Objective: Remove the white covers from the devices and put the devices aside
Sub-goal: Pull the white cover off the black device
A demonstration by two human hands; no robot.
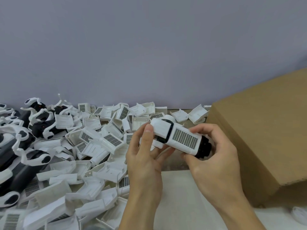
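Mid-task — left hand [146, 146] and right hand [211, 150] both grip one device [176, 136], white covers still on, held above the counter [179, 196]. Big pile of removed covers [93, 146] left; stripped devices [21, 146] far left.

centre — device [176, 136] held between both hands | left — heap of covers [93, 146] | right — cardboard box [259, 136]

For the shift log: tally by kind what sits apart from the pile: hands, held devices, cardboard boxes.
Hands: 2, left hand and right hand
Device, held by both, white covers on: 1
Cardboard box: 1
Total: 4
Loose white covers in the pile overlap too much to count.
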